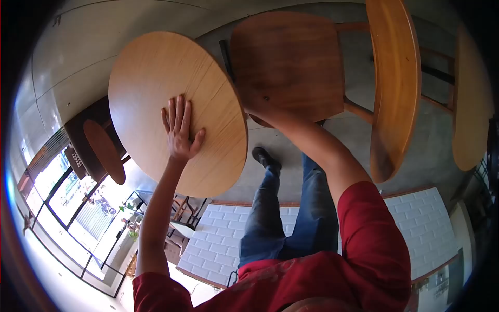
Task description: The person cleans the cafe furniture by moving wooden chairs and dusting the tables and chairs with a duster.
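A round light-wood tabletop (140, 83) fills the left centre of the head view. My left hand (181, 130) lies flat on it with the fingers stretched out. My right arm reaches toward the tabletop's right edge, beside the dark brown wooden chair seat (291, 62). The right hand's fingers are hidden or lost in shadow near that edge, so what it touches does not show clearly. A curved wooden chair back (397, 88) stands to the right of the seat.
Another chair back (470, 104) is at the far right. A small brown chair (104, 151) stands left, near bright windows. Below are a white-tiled counter front (218, 234) and my jeans and shoe (266, 157) on the grey floor (343, 140).
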{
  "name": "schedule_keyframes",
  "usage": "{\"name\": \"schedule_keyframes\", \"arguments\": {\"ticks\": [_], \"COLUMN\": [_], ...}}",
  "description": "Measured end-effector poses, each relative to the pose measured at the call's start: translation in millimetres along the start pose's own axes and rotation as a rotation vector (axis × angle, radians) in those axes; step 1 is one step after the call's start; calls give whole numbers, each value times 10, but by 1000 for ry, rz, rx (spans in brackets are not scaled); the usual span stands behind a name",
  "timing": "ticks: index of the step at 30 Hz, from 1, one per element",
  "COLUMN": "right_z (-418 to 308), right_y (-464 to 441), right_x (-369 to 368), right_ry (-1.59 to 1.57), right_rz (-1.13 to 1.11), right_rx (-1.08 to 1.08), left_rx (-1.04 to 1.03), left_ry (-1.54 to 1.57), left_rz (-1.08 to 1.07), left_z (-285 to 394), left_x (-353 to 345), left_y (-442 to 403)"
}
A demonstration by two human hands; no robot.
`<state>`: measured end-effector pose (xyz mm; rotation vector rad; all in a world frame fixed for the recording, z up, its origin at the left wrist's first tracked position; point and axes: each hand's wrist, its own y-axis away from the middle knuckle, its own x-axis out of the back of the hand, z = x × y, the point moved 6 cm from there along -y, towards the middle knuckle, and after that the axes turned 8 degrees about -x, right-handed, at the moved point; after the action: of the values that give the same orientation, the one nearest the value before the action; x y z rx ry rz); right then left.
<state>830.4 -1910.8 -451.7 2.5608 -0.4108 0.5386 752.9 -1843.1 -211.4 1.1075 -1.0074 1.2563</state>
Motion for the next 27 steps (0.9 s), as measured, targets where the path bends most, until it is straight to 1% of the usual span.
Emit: {"name": "schedule_keyframes", "arguments": {"ticks": [1, 2, 3, 5, 6, 8, 11, 12, 14, 15, 20, 22, 23, 25, 27], "right_z": [-30, 4, -62, -139, -86, 34, 175, 183, 327, 369, 18, -37, -86, -161, -256], "right_y": [-40, -38, 23, 185, 275, 486, 813, 761, 726, 734, 529, 583, 632, 1095, 1551], "right_x": [-144, -158, 15, 584, 688, 729, 687, 522, -83, -141, -616, -623, -611, -574, -480], "right_ry": [195, 73, 66, 93, 92, 153, 94, 102, 285, 291, 106, 43, 10, -53, -107], "right_rz": [-56, 74, 65, -210, -213, -368, -359, -361, -716, -713, -504, -404, -350, -226, -95], "right_rx": [74, 38, 28, -182, -194, -186, -173, -173, -264, -265, -262, -257, -255, -254, -246], "left_rx": [4, 8, 8, 9, 8, 13, 18, 20, 28, 29, 36, 26, 19, 25, 21], "left_ry": [5, 5, 6, 29, 26, 29, 19, 14, 13, 15, 18, -15, -16, -14, 6], "left_rz": [-11, -13, -14, -12, -4, 3, 15, 14, 19, 20, 31, -8, 7, -12, 62], "left_z": [-4, -5, -9, -28, -22, -35, -43, -43, -39, -35, -43, -38, -22, -35, -31], "left_x": [-11, 2, 2, -31, -27, -30, -44, -30, -15, -12, 12, 25, 73, 91, 151], "left_y": [-33, -23, -19, -30, -34, 4, 41, 41, 29, 28, 60, 31, 19, 1, -13]}}
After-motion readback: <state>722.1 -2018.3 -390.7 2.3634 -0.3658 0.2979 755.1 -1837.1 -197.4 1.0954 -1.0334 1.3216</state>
